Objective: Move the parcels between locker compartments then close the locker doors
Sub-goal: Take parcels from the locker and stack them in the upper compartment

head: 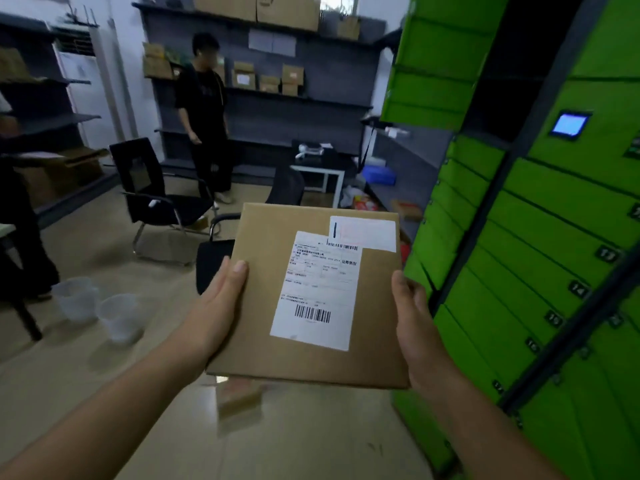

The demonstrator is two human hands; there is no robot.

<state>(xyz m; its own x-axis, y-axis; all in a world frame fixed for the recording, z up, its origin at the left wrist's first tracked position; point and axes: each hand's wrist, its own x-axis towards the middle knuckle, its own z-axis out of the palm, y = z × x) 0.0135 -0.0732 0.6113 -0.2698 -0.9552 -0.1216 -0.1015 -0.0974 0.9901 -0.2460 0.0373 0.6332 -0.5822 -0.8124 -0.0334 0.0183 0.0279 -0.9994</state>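
Your left hand [221, 299] and right hand [412, 313] hold the parcel [311, 296] by its sides | it may slip | open locker doors [433, 81] may bump it

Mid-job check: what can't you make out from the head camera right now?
All in the head view:
- The fingers of the left hand and right hand are hidden under the parcel.
- Print on the shipping label is too small to read.
- Insides of the open locker compartments are too dark to see.
- The locker is cut off by the right edge, and its door numbers are blurred.
- The floor box is partly hidden by the parcel.
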